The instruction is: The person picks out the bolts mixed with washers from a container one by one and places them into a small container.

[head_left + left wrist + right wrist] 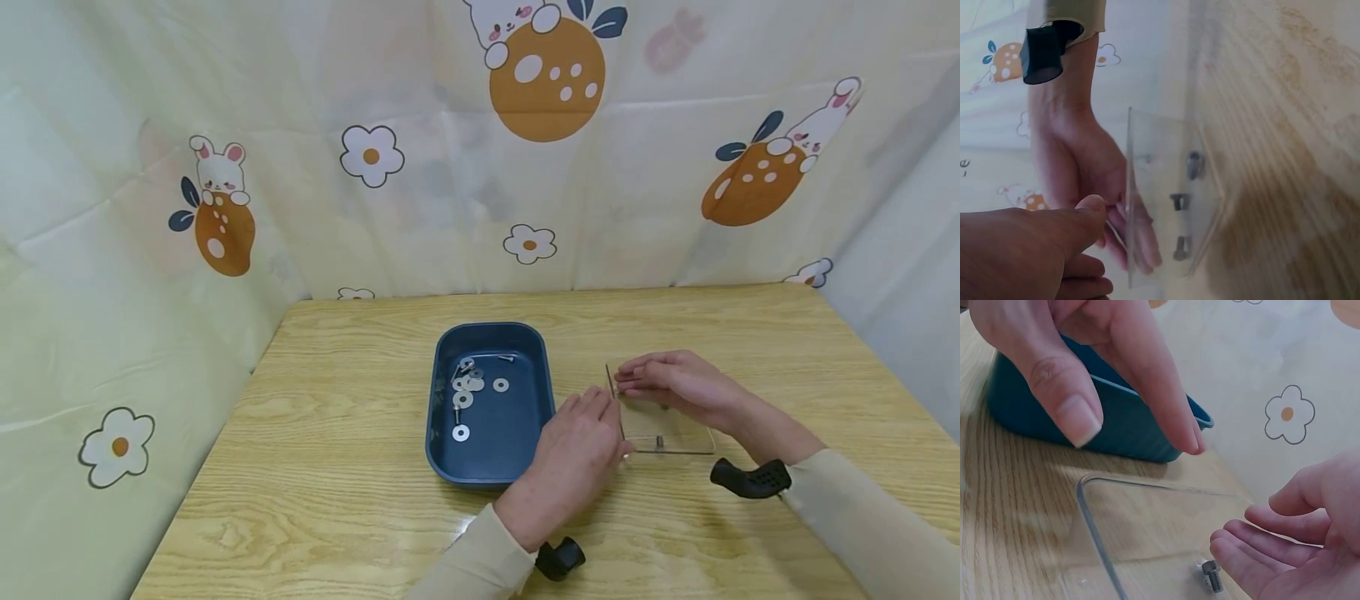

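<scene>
A clear plastic box (678, 452) stands on the table, its thin walls hard to make out. Inside are dark metal bolts; the left wrist view shows one bolt (1179, 201) between two others, and the right wrist view shows a hex-headed bolt (1212, 575). My left hand (577, 446) is at the box's left wall, its thumb and fingers apart with nothing seen between them. My right hand (678, 387) is over the far part of the box, fingers extended and loosely bent, palm facing left. Whether either hand touches the box cannot be told.
Left of the box stands a blue tray (487, 482) holding several flat washers (462, 399) and a few screws (507, 358). The wooden table (315, 467) ends at a patterned curtain (442, 200) behind. Each wrist carries a black camera mount (750, 479).
</scene>
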Demonstrator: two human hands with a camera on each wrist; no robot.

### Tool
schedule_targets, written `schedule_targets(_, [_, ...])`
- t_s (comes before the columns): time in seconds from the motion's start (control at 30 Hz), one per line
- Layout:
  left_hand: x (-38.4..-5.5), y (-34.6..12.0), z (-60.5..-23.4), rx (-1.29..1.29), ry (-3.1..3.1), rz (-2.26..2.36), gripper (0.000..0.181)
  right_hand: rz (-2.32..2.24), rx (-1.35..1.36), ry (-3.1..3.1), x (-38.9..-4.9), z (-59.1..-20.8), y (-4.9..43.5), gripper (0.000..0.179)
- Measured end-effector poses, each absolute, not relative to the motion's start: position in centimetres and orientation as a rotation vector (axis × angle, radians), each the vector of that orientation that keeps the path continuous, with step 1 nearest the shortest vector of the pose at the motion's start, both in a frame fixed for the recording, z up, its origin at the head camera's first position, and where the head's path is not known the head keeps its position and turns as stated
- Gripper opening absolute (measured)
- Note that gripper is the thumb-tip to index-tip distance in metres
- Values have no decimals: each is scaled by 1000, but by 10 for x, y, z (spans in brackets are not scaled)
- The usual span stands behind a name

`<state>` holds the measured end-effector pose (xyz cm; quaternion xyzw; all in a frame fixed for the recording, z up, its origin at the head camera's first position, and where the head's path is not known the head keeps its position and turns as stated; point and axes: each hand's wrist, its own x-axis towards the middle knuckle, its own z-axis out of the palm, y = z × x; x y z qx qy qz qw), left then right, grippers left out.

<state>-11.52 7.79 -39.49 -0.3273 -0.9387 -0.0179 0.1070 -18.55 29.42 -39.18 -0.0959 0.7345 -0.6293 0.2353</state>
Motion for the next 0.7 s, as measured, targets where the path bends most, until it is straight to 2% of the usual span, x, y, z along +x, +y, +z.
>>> schedule_targets(0.7, [-121,23,-372,-839,-2852,-225,54,-1771,-263,1993,-188,-373,284,51])
